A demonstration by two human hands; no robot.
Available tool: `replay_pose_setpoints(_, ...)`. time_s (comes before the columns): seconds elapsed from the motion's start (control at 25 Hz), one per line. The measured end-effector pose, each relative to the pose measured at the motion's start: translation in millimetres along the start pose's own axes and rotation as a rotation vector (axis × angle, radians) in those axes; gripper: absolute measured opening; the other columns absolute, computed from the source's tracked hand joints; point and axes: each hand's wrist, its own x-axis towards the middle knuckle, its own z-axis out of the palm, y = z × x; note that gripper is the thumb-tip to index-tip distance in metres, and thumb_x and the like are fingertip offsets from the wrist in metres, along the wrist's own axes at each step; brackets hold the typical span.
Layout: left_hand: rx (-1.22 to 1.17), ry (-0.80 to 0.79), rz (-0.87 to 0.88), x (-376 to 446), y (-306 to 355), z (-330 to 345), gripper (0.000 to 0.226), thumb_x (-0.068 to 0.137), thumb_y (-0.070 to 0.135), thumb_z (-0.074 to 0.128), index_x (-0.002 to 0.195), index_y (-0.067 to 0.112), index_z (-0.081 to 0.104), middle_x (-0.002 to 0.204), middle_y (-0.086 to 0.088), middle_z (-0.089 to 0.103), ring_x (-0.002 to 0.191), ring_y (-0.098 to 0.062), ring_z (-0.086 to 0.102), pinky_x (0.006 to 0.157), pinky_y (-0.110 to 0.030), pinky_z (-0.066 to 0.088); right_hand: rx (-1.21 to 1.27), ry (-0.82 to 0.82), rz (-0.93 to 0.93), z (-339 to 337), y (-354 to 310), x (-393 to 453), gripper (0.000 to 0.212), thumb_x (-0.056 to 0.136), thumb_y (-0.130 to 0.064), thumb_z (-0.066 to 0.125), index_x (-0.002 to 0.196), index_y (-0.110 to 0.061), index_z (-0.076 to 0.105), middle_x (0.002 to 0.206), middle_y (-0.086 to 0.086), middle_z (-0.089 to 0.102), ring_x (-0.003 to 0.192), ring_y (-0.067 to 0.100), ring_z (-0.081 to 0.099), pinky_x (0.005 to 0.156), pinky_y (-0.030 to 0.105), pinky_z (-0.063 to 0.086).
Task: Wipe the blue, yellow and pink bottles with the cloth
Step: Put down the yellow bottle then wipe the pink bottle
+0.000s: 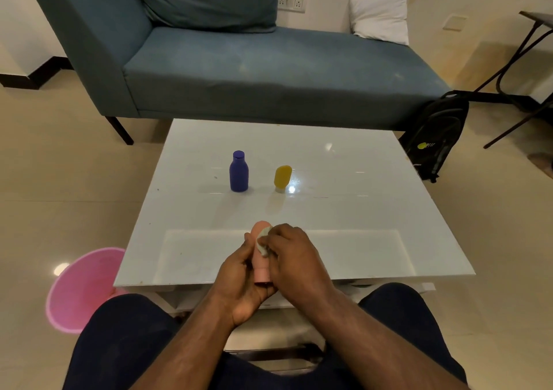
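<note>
The left hand (239, 279) grips the small pink plastic bottle (261, 258) while the right hand (291, 253) rubs a pale bunched cloth (262, 241) along it; turning the bottle likely comes next.

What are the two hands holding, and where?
Left hand grips the pink bottle around its middle; right hand pinches the cloth against its upper side.

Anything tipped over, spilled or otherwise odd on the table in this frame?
Nothing spilled or toppled. The yellow bottle stands cap-down and leans slightly; the blue bottle is upright. The pink bottle is held in the left hand, with the right hand pressing the cloth on it.
</note>
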Motion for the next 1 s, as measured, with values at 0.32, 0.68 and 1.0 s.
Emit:
replay_pose_setpoints(0.32, 0.073, -0.010, 0.035, 3.9, -3.5, -2.2, 0.053, 0.097, 0.049, 0.048, 0.132, 0.011, 0.061, 0.125, -0.018, 0.071, 0.116, -0.034, 0.065, 0.101, -0.050, 0.049, -0.024, 0.020, -0.011, -3.5, -0.6, 5.5, 0.028, 0.090, -0.017, 0.057, 0.117, -0.014, 0.064, 0.117, 0.004, 0.061, 0.108, 0.020, 0.051, 0.093, 0.028, 0.043)
replay_pose_setpoints(0.68, 0.070, -0.014, 0.017, 1.5, -1.4, -1.9, 0.053, 0.099, 0.049, 0.047, 0.132, 0.010, 0.061, 0.130, -0.023, 0.067, 0.127, -0.038, 0.059, 0.113, -0.055, 0.039, -0.005, 0.014, 0.002, -1.3, 2.9, 0.5, 0.023, 0.087, -0.017, 0.059, 0.109, -0.016, 0.067, 0.109, 0.002, 0.062, 0.098, 0.017, 0.054, 0.086, 0.030, 0.049)
replay_pose_setpoints(1.0, 0.076, 0.016, 0.009, 0.6, -0.4, -1.2, 0.053, 0.097, 0.047, 0.050, 0.133, 0.010, 0.059, 0.129, -0.023, 0.067, 0.125, -0.036, 0.060, 0.114, -0.056, 0.038, -0.002, 0.034, 0.041, 0.2, 3.0, 2.0, 0.025, 0.090, -0.020, 0.057, 0.113, -0.017, 0.065, 0.111, 0.001, 0.062, 0.101, 0.015, 0.054, 0.090, 0.028, 0.047)
